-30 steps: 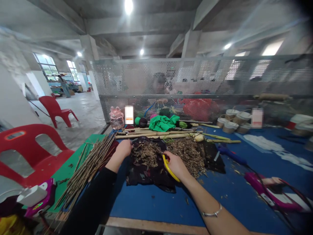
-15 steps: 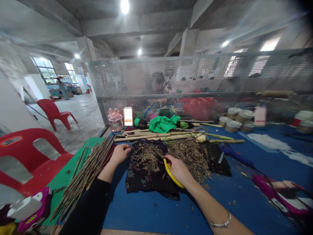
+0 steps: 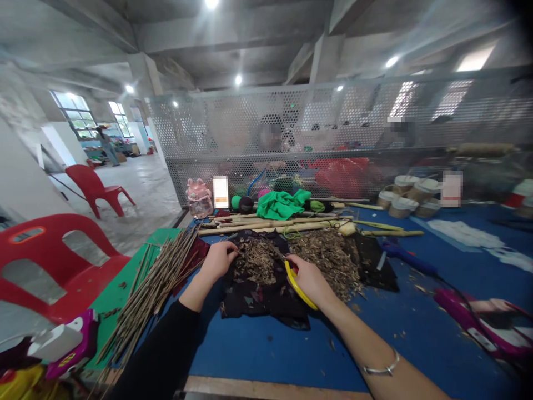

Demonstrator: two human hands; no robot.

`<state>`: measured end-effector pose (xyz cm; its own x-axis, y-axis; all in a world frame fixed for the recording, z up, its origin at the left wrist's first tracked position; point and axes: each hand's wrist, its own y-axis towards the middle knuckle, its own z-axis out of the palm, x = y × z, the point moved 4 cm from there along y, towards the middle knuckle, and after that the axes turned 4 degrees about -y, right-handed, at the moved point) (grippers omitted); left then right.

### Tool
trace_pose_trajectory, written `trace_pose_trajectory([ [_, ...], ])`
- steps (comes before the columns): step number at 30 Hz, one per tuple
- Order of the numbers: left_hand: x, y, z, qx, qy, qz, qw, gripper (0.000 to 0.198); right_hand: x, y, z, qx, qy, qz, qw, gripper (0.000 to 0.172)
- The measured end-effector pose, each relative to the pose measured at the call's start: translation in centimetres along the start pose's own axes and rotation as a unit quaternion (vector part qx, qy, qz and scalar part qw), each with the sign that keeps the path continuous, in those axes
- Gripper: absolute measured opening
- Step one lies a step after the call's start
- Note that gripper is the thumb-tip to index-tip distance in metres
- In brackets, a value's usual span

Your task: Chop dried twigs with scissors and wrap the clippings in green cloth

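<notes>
One yellow-handled tool (image 3: pixel 297 287) in right hand (image 3: pixel 312 279), two brown piles (image 3: pixel 256 262)

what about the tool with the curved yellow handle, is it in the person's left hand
No, the tool with the curved yellow handle is held in the person's right hand.

Left on my feed: red chair (image 3: pixel 54 261), second red chair (image 3: pixel 83 182) farther off. Pink bottle (image 3: pixel 200 201) upright near perforated screen (image 3: pixel 233 125). Green cloth (image 3: pixel 281 205) crumpled; I note white-topped tubs (image 3: pixel 403 206) clustered right.
</notes>
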<state>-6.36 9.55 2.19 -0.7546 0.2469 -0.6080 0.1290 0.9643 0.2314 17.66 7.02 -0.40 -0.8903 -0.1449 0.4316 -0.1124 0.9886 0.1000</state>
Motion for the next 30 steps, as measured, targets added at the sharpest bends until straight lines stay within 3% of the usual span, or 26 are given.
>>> trace_pose_trajectory([
  [4,-0.3,0.1,1.0,0.076,-0.11,0.022,0.991,0.036,0.0,0.0,-0.1,-0.001,0.015,0.01,1.0,0.036],
  [6,0.4,0.3,0.6,0.063,-0.115,0.01,0.991,0.041,-0.1,0.0,-0.1,-0.002,0.015,0.009,1.0,0.036],
  [9,2.2,0.2,-0.8,0.022,-0.046,-0.056,0.997,0.048,-0.1,0.0,0.1,-0.003,0.009,0.003,1.0,0.036],
  [13,3.2,-0.6,-1.0,0.126,0.039,-0.068,0.989,0.064,-0.2,0.1,0.4,-0.003,0.001,-0.006,1.0,0.035],
  [15,3.1,-0.9,-0.6,0.141,0.075,-0.047,0.986,0.065,-0.2,0.1,0.4,-0.003,-0.006,-0.004,1.0,0.035],
  [19,2.7,-0.8,0.0,0.12,0.109,-0.039,0.986,0.025,-0.2,0.1,0.4,-0.007,-0.003,0.0,1.0,0.034],
  [21,2.3,-0.7,-0.1,0.111,0.109,-0.035,0.987,0.017,-0.2,0.1,0.4,-0.004,0.0,-0.001,1.0,0.034],
  [28,0.3,-0.7,-0.5,-0.004,0.05,0.03,0.998,0.025,-0.3,0.2,0.4,-0.002,0.004,-0.004,1.0,0.034],
  [30,0.5,-0.5,-0.1,-0.041,0.051,0.011,0.998,0.032,-0.2,0.1,0.3,-0.003,0.004,-0.004,1.0,0.034],
])
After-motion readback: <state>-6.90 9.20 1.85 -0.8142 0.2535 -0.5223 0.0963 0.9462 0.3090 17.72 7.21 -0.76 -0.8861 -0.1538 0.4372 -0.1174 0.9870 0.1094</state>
